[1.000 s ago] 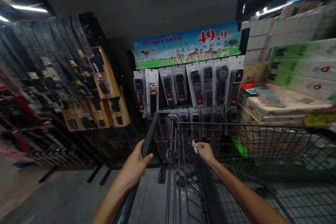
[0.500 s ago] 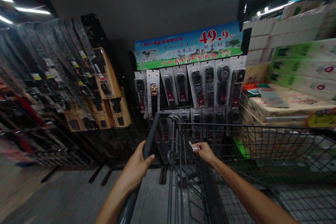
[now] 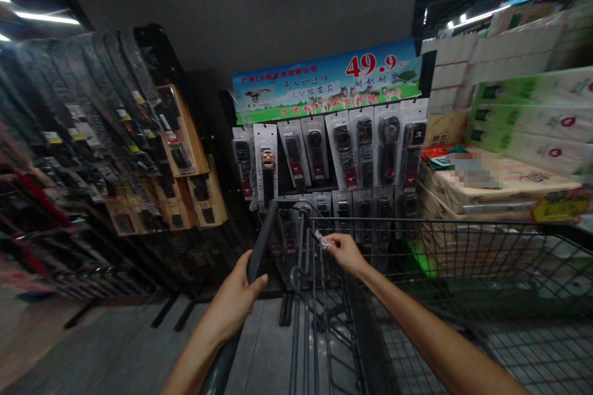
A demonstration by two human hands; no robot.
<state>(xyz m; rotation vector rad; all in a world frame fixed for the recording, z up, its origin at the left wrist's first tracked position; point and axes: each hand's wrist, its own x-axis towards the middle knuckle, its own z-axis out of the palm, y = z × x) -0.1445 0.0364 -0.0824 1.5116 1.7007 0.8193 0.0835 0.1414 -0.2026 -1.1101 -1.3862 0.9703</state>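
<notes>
My left hand (image 3: 238, 293) is wrapped round the grey handle bar (image 3: 227, 355) of a wire shopping cart (image 3: 445, 221). With fingers pinched, my right hand (image 3: 345, 253) holds a small crumpled white tissue (image 3: 320, 239). That hand is over the cart's wire bars near the handle end, with the tissue at or very close to them; whether it touches a bar I cannot tell. Some of the fingers of both hands are hidden from the camera.
Packaged belts (image 3: 343, 142) hang on a rack ahead beneath a blue price sign (image 3: 333, 80). More belts (image 3: 97, 105) hang at the left, some in wooden boxes (image 3: 183, 136). Stacked beige packs (image 3: 519, 176) and green-white packs (image 3: 528, 99) stand at the right beyond the cart.
My right hand has moved left and slightly up with the tissue, closer to the handle end. My left hand keeps its hold on the handle bar. The view has shifted slightly.
</notes>
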